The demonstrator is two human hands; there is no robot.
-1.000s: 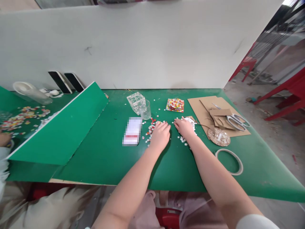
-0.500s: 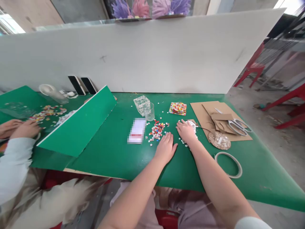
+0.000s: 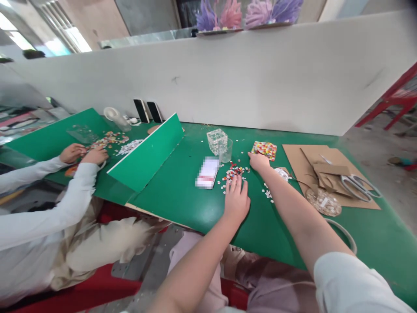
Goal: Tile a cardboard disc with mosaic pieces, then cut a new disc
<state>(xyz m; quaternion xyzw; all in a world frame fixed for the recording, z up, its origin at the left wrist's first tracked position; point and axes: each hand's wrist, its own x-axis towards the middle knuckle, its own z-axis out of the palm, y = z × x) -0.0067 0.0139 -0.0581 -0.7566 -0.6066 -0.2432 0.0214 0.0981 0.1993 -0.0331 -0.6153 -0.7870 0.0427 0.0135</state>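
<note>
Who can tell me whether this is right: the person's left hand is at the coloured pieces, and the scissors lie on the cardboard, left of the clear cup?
The side is wrong: the head view shows the scissors on the cardboard right of the clear cup. The left hand is at the coloured pieces.

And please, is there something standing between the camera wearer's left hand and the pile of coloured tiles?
Nothing visible is in the way: the left hand has its fingertips at the near edge of the coloured tiles. The clear cup stands beyond the pile.
</note>
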